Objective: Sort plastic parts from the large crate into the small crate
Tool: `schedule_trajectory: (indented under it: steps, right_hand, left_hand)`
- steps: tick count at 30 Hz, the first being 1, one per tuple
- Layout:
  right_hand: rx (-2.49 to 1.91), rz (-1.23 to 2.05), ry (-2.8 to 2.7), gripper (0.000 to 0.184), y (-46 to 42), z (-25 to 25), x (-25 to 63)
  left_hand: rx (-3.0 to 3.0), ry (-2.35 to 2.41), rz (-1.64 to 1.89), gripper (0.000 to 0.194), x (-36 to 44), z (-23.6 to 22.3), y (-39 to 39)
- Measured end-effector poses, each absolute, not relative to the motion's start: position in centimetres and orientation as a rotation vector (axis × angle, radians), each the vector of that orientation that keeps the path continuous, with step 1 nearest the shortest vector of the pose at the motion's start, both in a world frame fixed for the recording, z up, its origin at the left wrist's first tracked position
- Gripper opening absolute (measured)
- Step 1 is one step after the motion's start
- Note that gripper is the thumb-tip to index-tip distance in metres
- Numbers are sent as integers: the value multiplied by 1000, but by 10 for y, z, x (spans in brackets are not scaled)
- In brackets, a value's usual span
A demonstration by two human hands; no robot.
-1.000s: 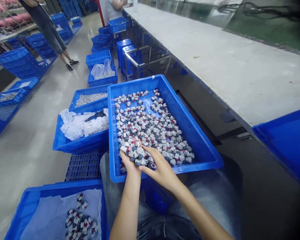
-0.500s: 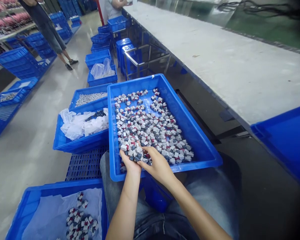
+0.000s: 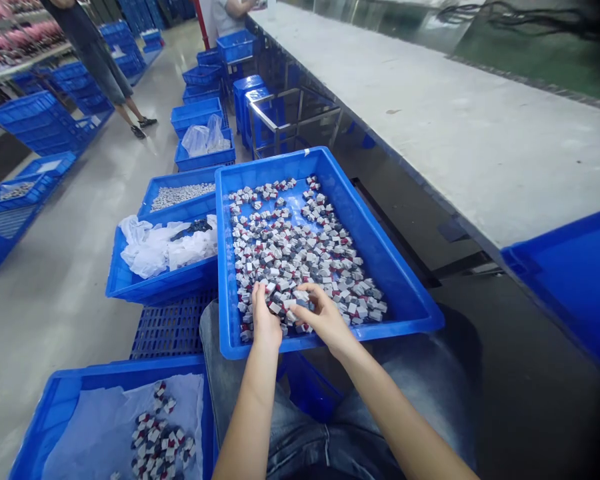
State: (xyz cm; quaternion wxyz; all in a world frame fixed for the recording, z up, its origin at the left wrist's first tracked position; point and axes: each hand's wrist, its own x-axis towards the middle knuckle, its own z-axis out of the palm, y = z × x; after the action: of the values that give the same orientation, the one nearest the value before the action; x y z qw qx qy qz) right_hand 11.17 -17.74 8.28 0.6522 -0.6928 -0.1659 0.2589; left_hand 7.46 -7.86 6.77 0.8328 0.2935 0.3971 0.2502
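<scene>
A blue tray (image 3: 380,260) rests on my lap, holding several small grey, white and red parts (image 3: 300,250). My left hand (image 3: 265,320) lies palm down at the tray's near edge, its fingers curled over a few parts. My right hand (image 3: 323,317) is beside it, fingers bent and pinching at parts between the two hands. The parts under both hands are mostly hidden. At the lower left, another blue tray (image 3: 55,413) lined with white plastic holds a smaller pile of the same parts (image 3: 157,437).
A long grey workbench (image 3: 455,133) runs along the right, a blue bin (image 3: 570,280) at its near end. Blue trays (image 3: 160,283) with plastic bags and small parts line the floor at left. A person (image 3: 95,60) stands far left; another stands at the bench's far end.
Both hands held a cupped heap of parts above the tray's near edge. They have turned over and lowered, and the heap now lies in the tray beneath the fingers.
</scene>
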Motion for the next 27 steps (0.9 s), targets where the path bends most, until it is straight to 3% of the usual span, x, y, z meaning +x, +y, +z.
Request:
schedule_trajectory:
  steps: [4,8,12,18,23,27]
  right_hand:
    - [-1422,652,-176,41,-185,97,111]
    - [-1316,643,-116,43,-182,117,109]
    - [-1363,512,-201,34,-178,130,107]
    - [-1222,660,-318,38,-186,142,102]
    - [-1212,641,-310,24,-185,146,101]
    - [-1213,643,-271,25,-182,146,101]
  left_hand:
    - [834,866,593,38,53,88,-83]
    - [1188,601,539,48,37,124,-90]
    - [1497,385,387,41,34,137,-92]
    - [1265,461,529,36,32,134,-90]
    - [1166,475,550,35,28,137,-93]
    - [1282,529,595,38,24,143,-96]
